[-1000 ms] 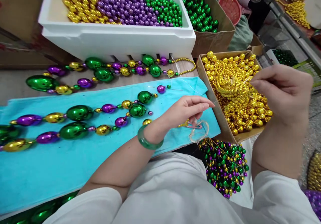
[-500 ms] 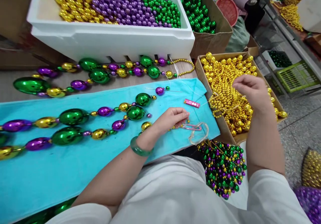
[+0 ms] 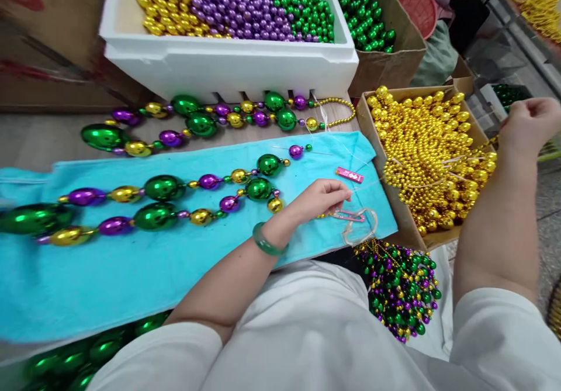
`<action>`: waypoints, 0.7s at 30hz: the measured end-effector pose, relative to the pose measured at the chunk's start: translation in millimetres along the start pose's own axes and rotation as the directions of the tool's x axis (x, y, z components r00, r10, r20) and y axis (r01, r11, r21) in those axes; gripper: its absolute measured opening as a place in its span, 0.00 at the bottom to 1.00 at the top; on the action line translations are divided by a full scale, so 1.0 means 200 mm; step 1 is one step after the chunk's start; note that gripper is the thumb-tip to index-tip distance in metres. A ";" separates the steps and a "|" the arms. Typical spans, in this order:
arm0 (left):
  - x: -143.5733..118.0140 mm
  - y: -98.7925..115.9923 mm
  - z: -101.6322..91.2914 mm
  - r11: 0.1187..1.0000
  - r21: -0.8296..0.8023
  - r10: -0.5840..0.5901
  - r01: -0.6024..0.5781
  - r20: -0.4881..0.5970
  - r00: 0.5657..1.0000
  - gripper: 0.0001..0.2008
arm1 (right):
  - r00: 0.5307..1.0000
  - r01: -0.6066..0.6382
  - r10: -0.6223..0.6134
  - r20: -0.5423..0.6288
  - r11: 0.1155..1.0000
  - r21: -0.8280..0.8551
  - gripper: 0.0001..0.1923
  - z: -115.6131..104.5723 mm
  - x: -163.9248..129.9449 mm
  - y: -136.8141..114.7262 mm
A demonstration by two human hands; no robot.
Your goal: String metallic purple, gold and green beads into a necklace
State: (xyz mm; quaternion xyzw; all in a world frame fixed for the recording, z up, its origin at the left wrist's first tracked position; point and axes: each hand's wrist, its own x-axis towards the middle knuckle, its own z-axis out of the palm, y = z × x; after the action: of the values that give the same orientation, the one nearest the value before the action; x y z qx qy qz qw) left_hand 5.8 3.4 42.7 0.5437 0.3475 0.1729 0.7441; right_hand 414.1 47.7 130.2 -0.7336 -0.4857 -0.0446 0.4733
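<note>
My left hand (image 3: pixel 328 197), a green bangle on its wrist, is closed in a pinch on a thin white thread (image 3: pixel 370 185) over the blue towel (image 3: pixel 144 274). The thread runs right towards the gold bead box. My right hand (image 3: pixel 532 123) is raised beyond that box, fingers closed; what they hold is hidden. A strung bead necklace (image 3: pixel 160 216) in purple, gold and green lies doubled on the towel, its end near my left wrist. Below my left fingertips lies a pink clip-like tool (image 3: pixel 350 215). A purple bead (image 3: pixel 295 152) and small green bead sit on a needle.
A white foam box (image 3: pixel 232 63) of gold, purple and green beads stands behind. Right of the towel is a carton of gold beads (image 3: pixel 421 151), with a carton of green beads (image 3: pixel 368 17) behind. Another necklace (image 3: pixel 201 124), a pink packet (image 3: pixel 349 175) and a bead bundle (image 3: pixel 401 291) lie nearby.
My right hand has moved outward to the right, from over the gold beads to past their carton. The necklace end has drawn together beside my left wrist. The view has shifted left.
</note>
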 end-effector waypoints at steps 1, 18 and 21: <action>0.00 -0.01 0.00 1.000 -0.025 -0.005 0.005 -0.014 1.000 0.11 | 0.999 0.006 -0.005 0.044 1.000 -0.026 0.11 0.03 -0.07 -0.05; -0.05 -0.01 -0.08 0.977 -0.114 0.185 -0.179 0.045 0.982 0.16 | 0.491 -0.014 -0.255 0.833 0.954 0.301 0.08 0.29 -0.89 -0.68; -0.05 -0.02 -0.09 0.983 -0.070 0.176 -0.167 0.162 0.971 0.18 | 0.679 -0.032 -0.247 0.691 0.931 0.363 0.04 0.17 -0.79 -0.68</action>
State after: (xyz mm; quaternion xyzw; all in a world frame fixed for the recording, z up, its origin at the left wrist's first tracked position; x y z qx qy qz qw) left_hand -14.7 7.5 39.7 0.5632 0.2305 0.2000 0.7679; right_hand 214.5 -21.7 117.1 -0.5652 -0.6759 0.3075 0.3595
